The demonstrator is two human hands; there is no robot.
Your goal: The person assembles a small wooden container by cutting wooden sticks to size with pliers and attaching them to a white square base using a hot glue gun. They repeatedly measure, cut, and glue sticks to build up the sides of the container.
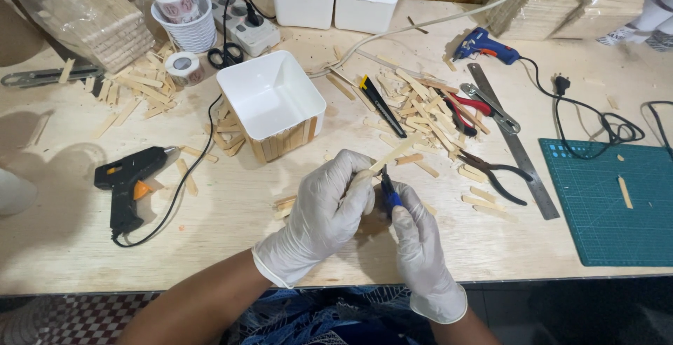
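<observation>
Left hand (329, 208) grips wooden stick (392, 154) — bare tabletop (231, 226) beside.

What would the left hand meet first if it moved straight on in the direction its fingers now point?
The left hand points up and to the right along its wooden stick. It would probably first meet the pile of wooden sticks beyond the tip; depth is uncertain.

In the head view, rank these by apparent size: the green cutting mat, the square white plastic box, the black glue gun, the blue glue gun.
1. Green cutting mat, largest, though cut off at the frame's right edge.
2. Square white plastic box.
3. Black glue gun.
4. Blue glue gun, smallest; it lies farther from the camera, so its true size against the black one is unsure.
</observation>
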